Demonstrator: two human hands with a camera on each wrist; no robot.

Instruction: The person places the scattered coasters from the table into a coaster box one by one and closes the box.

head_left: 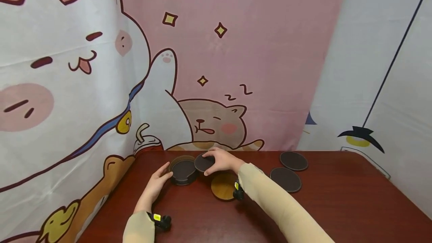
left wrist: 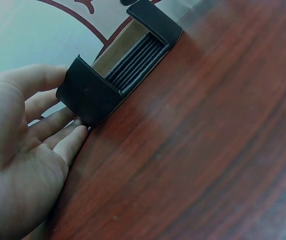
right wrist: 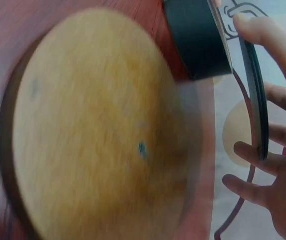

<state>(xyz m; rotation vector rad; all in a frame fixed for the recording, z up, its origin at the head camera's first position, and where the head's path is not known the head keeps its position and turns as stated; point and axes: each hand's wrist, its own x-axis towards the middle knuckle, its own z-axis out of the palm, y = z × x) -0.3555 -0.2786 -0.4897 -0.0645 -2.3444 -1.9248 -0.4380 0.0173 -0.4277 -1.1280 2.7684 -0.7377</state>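
i see right hand (head_left: 221,160) pinching black round leathery coaster (head_left: 201,163); left hand (head_left: 156,183), fingers spread, touching black leathery round holder (head_left: 185,181) beside grip; below grip, yellow-brown wooden disc (head_left: 222,188).

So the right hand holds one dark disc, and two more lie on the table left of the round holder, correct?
Not quite: those two discs lie right of the holder, as the head view shows. The rest stands.

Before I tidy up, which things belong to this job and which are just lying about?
In the job:
dark round coaster, held by the right hand
black coaster holder, touched by the left hand
coasters stacked inside
probably two loose dark coasters

Apparently incidental:
round wooden disc
cat-print backdrop
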